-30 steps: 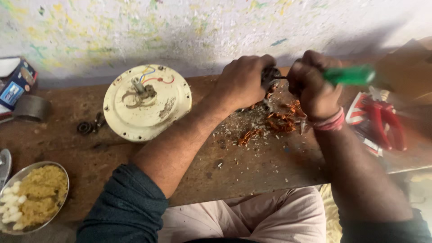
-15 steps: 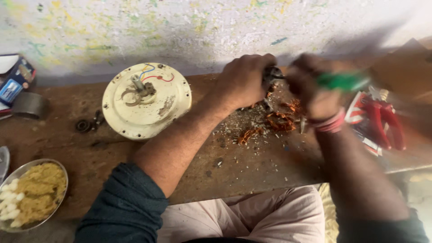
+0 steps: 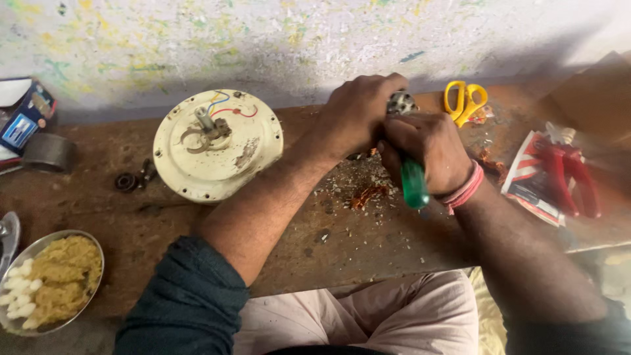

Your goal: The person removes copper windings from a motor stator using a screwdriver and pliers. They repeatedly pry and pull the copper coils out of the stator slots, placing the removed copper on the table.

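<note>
Both hands meet over the middle of the table (image 3: 197,230): the right hand (image 3: 427,148) has its grip clamped on a green-handled tool (image 3: 414,184), the handle pointing down toward the person, while the left hand (image 3: 358,108) has its grip closed around a small grey metal part (image 3: 401,103) that peeks out between the two hands, just above the table's back edge.

Half a second ago the green handle lay level and pointed right; now it stands nearly upright in the fist. One pair of yellow-handled scissors (image 3: 465,100), hidden before, now shows just behind the right hand.

Rust-brown and worn, the table is strewn with pale chips and coppery wire scraps (image 3: 368,195) below the hands. One round cream motor housing (image 3: 217,146), scuffed, with a central shaft and red and blue wires, sits left of the left forearm. One pair of red-handled pliers (image 3: 570,172) lies on a printed packet at the right. One metal plate (image 3: 66,319) of yellow food is at the lower left, and one grey tape roll (image 3: 47,152) lies at the far left.
</note>
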